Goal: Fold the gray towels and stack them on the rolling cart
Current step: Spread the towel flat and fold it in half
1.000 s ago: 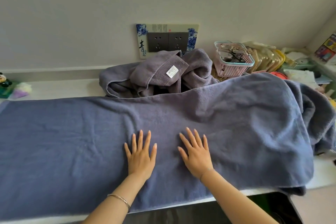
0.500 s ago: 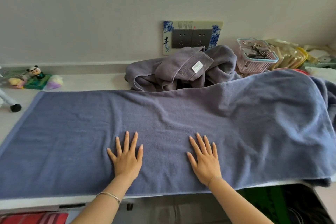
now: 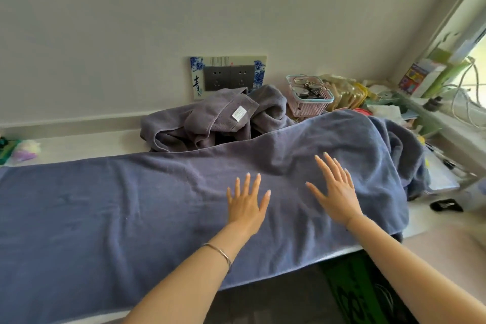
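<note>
Two towels: one spread towel (image 3: 105, 205), one crumpled towel (image 3: 207, 126). Two hands: a left hand (image 3: 247, 209) and a right hand (image 3: 338, 193). One bracelet (image 3: 220, 252). One basket (image 3: 309, 108). One socket plate (image 3: 228, 61). One small black object (image 3: 445, 205) at the right.

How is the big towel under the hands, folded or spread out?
Spread out: the big towel lies stretched long across the counter, with its right end draped over other things.

spread towel (image 3: 105, 218) in front, crumpled towel (image 3: 210, 123) behind, basket (image 3: 310, 100) prob. right
</note>
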`<state>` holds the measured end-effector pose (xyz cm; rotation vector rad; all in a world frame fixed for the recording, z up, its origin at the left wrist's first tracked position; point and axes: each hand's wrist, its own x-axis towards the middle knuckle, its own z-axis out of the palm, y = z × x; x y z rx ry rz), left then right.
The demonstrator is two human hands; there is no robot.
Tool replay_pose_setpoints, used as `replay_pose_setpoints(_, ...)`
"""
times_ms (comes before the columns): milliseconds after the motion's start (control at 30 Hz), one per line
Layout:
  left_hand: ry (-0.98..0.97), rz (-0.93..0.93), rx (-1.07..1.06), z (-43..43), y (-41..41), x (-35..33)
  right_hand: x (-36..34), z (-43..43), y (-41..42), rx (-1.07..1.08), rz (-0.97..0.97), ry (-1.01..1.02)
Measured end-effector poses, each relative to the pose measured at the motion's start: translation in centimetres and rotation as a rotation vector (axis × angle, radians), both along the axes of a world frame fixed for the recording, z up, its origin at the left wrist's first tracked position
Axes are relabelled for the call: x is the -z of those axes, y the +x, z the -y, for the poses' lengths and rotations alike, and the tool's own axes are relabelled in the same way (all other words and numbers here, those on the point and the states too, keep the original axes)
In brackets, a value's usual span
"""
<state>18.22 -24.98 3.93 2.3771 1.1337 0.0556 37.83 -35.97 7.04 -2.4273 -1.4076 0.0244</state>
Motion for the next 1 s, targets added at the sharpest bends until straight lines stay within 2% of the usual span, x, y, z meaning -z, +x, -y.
replay_pose_setpoints(100,-0.002,0.069,0.083,1.4,3.8,-2.1,-2.3,1.1,3.9,0.149,0.004,0.094)
replay_pose_setpoints(200,-0.022,0.118,0.111,2.5,7.2,-4.0,-3.4,2.4,7.9,0.349,-0.055,0.021)
replay_pose_setpoints(300,-0.048,0.136,0.164,3.2,10.2,-4.9,-3.3,3.2,11.7,0.525,-0.357,0.055)
replay_pose_setpoints(400,-0.082,0.153,0.268,4.0,12.3,-4.8,-2.5,4.1,13.7,0.575,-0.685,0.24)
replay_pose_setpoints(567,-0.111,0.201,0.264,4.5,14.3,-4.1,-2.0,4.6,15.6,0.553,-0.687,0.234)
replay_pose_setpoints(667,-0.165,0.239,0.215,4.4,14.9,-4.4,-2.5,4.5,16.5,0.488,-0.643,0.144)
replay_pose_setpoints(767,-0.4,0.419,0.079,4.0,15.5,-4.8,-4.5,3.6,15.9,0.341,-0.512,0.081)
replay_pose_setpoints(833,-0.603,0.567,-0.064,3.2,15.7,-5.1,-6.4,2.1,14.1,0.162,-0.434,0.038)
replay_pose_setpoints(933,-0.913,0.741,-0.335,1.0,14.5,-5.2,-8.6,-0.9,9.6,-0.137,-0.468,0.039)
replay_pose_setpoints(1000,-0.98,0.811,-0.465,-0.8,11.9,-4.7,-9.1,-2.8,5.8,-0.296,-0.505,0.045)
